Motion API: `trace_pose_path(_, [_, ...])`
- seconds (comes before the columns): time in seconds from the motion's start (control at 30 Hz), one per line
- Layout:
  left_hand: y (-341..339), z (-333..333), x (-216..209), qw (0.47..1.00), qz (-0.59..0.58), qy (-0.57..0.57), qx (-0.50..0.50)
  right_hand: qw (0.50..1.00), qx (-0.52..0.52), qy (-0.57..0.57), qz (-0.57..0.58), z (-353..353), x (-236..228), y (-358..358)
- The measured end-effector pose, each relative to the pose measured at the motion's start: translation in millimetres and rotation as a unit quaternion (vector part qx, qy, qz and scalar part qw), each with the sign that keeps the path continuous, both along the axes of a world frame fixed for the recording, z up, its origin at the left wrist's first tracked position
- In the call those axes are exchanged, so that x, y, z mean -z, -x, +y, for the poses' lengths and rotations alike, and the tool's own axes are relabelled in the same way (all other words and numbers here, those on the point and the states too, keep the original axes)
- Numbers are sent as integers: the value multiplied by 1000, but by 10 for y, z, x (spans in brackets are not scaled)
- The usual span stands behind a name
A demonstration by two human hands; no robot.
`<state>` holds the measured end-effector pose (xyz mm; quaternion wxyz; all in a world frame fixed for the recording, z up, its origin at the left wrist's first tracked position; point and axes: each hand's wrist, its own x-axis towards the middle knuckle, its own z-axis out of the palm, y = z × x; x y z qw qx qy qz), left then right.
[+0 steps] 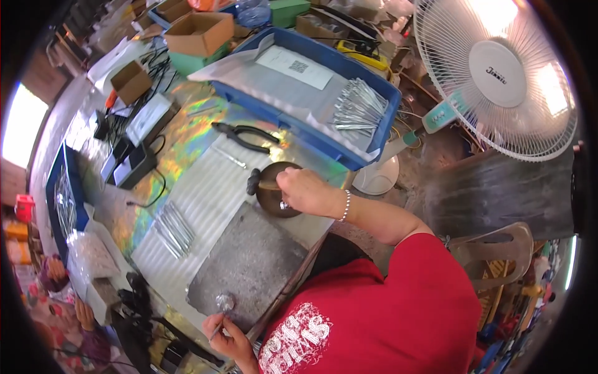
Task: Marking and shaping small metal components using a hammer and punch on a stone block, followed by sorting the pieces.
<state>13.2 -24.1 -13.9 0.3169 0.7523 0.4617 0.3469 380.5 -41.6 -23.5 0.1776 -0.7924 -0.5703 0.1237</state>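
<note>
My right hand [311,190] is closed around the short wooden handle [269,185] of a small hammer with a dark, lumpy head [253,181]. It hangs over a round brown dish [277,209], which the hand partly covers. Low in the view, my left hand [229,340] pinches a thin metal piece [216,331] at the near corner of a grey metal plate [246,265]. Close to those fingertips, a small shiny silver piece [225,302] rests on the plate. Whether it joins the pinched piece I cannot tell.
Black-handled pliers [246,136] and a row of silver rods [174,229] lie on white foam sheeting. A blue tray [237,100] of silver pieces [361,107] stands beyond. At right is a fan [495,75]. A co-worker's hands [84,313] show at far left.
</note>
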Motion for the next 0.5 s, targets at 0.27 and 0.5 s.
trace_pose_path(0.27, [-57,44,-157,986,-26,161,-31,998,-48,-6,44,75,-12,-162])
trace_pose_path(0.5, [28,103,-253,974,-132,173,-61,982,11,-78,170,7,-86,-238])
